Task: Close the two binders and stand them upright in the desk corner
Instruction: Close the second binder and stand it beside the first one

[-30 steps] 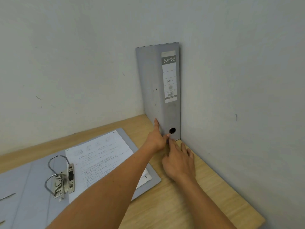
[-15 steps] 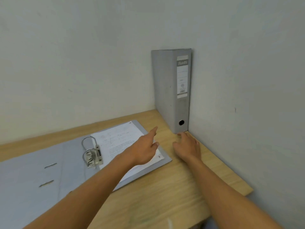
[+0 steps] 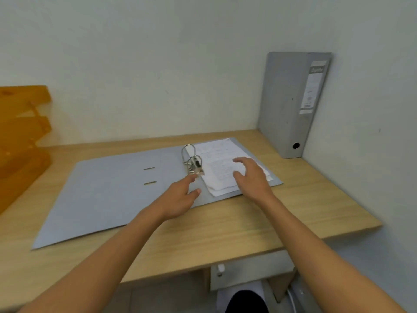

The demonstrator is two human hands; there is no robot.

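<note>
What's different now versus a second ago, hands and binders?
Both hands let go of the upright binder and moved left to the open binder: left hand by its ring mechanism, right hand over the papers. Both binders stayed put.

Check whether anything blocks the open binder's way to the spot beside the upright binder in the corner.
Nothing visible does. The desk is bare between the open binder and the upright binder. The binder itself lies open, with papers on its rings; both hands, left hand and right hand, are over it.

Upright binder (image 3: pixel 284 105); open binder (image 3: pixel 117 195) flat.
</note>
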